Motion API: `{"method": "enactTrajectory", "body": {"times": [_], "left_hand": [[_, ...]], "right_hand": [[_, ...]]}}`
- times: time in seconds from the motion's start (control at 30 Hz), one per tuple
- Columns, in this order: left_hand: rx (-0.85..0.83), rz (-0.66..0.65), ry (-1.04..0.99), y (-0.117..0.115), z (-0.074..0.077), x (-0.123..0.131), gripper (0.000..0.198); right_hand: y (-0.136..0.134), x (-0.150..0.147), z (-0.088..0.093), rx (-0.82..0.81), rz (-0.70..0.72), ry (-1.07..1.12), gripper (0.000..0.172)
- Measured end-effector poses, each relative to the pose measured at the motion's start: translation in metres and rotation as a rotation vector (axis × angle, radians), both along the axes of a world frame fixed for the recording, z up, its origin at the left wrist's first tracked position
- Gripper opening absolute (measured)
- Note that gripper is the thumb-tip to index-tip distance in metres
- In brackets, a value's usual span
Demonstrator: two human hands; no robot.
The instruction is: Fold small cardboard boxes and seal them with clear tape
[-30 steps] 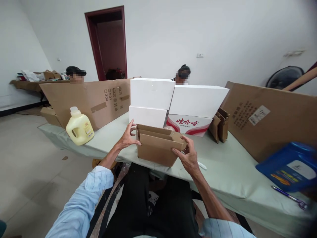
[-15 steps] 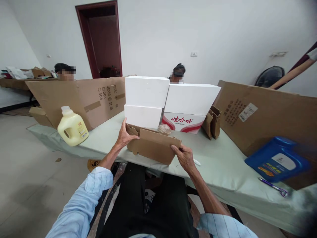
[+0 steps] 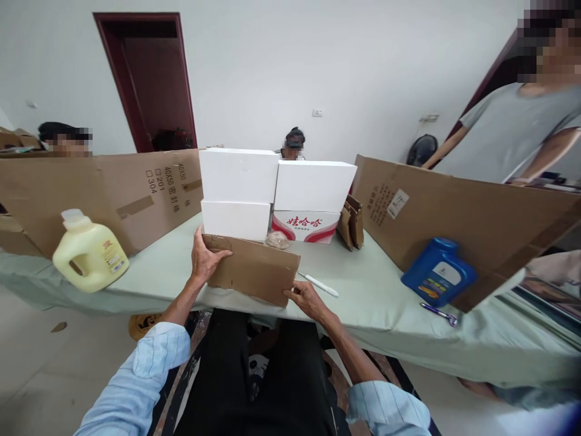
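Observation:
A small brown cardboard box [image 3: 254,270] stands tilted at the table's near edge, its broad plain side towards me. My left hand [image 3: 204,257] grips its upper left corner, thumb across the front and fingers behind. At the lower right corner, my right hand [image 3: 307,298] pinches the cardboard between thumb and fingers. Just behind the box sits a crumpled roll of clear tape or plastic [image 3: 277,240]; I cannot tell which. A white-handled slim tool [image 3: 320,284] lies right of the box, close to my right hand.
White boxes [image 3: 239,175] are stacked behind, beside a red-and-white printed carton [image 3: 306,226]. Folded cardboard pieces [image 3: 350,223] stand right of them. Large cardboard panels [image 3: 149,200] flank the table. A yellow jug [image 3: 91,254] is left; a blue bottle [image 3: 438,272] and purple pen-like tool [image 3: 438,313] are right. Several people are nearby.
The box's flap and top edge now lie flat towards me as one plain side. My right hand has slid from the upper right corner to the lower right. The view has turned right.

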State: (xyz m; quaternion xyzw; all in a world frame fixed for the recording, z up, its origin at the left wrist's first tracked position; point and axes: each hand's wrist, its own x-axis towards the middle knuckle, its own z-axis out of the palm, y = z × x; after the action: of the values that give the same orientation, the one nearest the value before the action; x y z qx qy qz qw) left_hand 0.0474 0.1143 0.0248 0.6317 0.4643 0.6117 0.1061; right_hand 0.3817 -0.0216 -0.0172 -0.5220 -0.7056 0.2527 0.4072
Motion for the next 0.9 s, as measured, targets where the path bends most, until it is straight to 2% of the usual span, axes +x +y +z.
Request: {"method": "enactTrajectory", "body": {"times": [0.2,0.33,0.43,0.53,0.6,0.7,0.8,0.9], "left_hand": [[0.0,-0.014,-0.006,-0.004,0.009,0.009,0.12],[0.06,-0.052,0.043,-0.007,0.022,0.014,0.114],[0.087,-0.081,0.09,-0.003,0.029,0.018,0.102],[0.124,-0.094,0.192,0.003,0.026,0.025,0.077],[0.146,-0.116,0.285,0.005,0.014,0.031,0.056],[0.12,-0.201,0.423,0.002,-0.018,0.042,0.03],[0.055,-0.292,0.505,-0.008,-0.06,0.05,0.021],[-0.015,-0.336,0.534,-0.016,-0.101,0.049,0.021]], "right_hand": [[-0.005,-0.002,-0.008,-0.056,0.01,0.064,0.03],[-0.021,-0.002,-0.007,-0.079,-0.024,0.128,0.035],[-0.041,0.017,0.007,-0.042,-0.102,0.161,0.039],[-0.062,0.062,0.034,0.084,-0.29,0.174,0.045],[-0.072,0.104,0.055,0.244,-0.487,0.143,0.047],[-0.075,0.17,0.082,0.447,-0.785,0.047,0.044],[-0.068,0.225,0.097,0.468,-1.042,-0.082,0.036],[-0.053,0.264,0.098,0.438,-1.174,-0.166,0.033]]}}
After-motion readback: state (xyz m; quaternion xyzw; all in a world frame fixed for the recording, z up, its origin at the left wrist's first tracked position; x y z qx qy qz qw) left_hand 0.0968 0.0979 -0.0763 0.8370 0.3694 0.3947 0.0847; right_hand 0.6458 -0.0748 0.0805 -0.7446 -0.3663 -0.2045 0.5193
